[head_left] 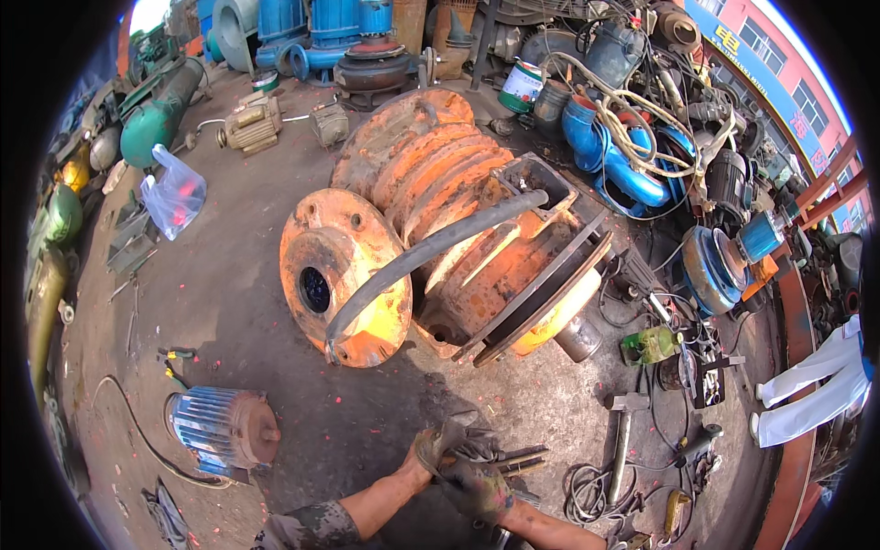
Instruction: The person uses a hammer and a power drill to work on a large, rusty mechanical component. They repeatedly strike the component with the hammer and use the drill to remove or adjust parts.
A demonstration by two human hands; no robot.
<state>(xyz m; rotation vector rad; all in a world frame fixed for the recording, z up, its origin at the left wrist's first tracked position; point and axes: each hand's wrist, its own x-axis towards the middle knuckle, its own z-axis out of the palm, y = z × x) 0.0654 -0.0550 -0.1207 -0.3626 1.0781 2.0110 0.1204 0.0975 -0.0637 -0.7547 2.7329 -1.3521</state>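
In front of me, low in the view, my two hands in dirty, dark gloves meet closely. My left hand [436, 448] is closed around a small bundle of thin, dark rods [522, 456], whose ends stick out to the right. Against it, my right hand [478, 489] has its fingers curled in; what they grip is hidden. Beyond the hands lies a large, rusty orange pump motor [440, 174] on its side. A thick black cable [431, 246] runs from its open box over a loose orange flange cover [380, 307].
A blue finned motor [220, 426] sits at the left. To the right are a hammer [621, 449], coiled cable [587, 495], a green bottle [649, 346] and a tool box [710, 376]. Blue pumps [623, 160] and scrap fill the back; a person in white trousers [811, 380] is at far right.
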